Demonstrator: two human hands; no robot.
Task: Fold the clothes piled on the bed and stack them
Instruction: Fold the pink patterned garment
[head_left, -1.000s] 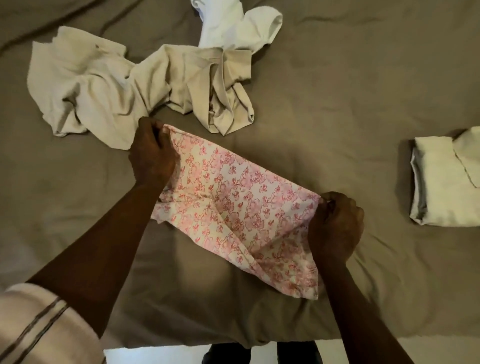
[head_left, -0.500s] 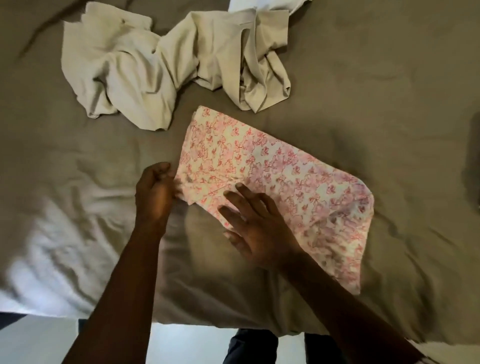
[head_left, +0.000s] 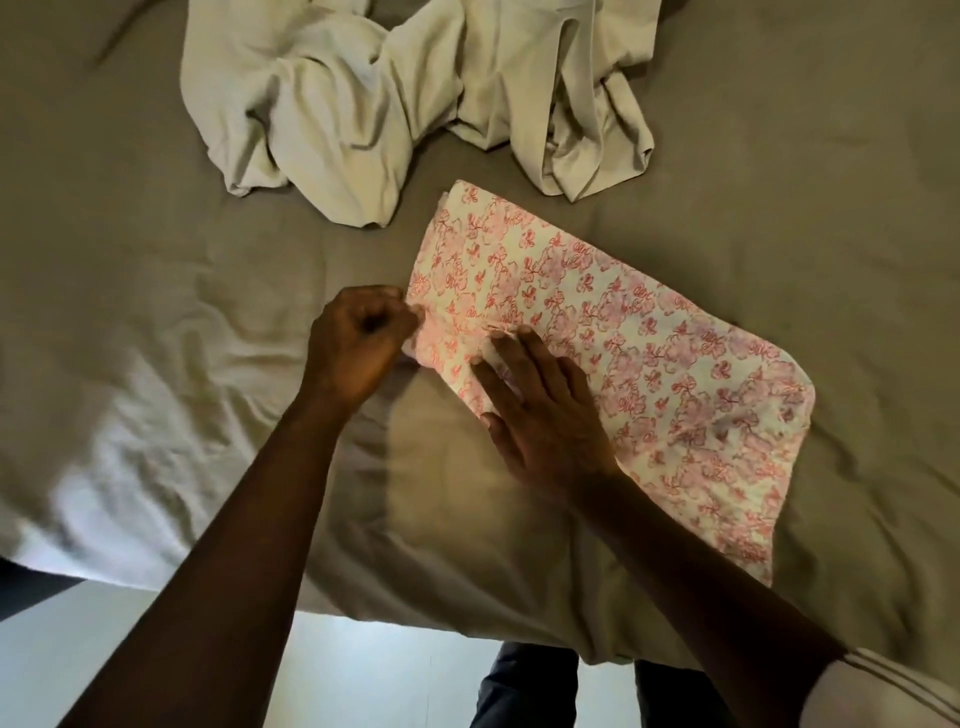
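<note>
left hand is pinching the nine o'clock edge of the floral garment, half-folded on the bed, while right hand is pressing it flat, fingers straight. crumpled cream clothes at twelve o'clock are awaiting folding; no stack is showing.

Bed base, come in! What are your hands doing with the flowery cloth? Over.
Left hand pinches flowery cloth at its left edge. Right hand flat, pressing it on the bed. Crumpled cream clothes just beyond, not in the way.
</note>
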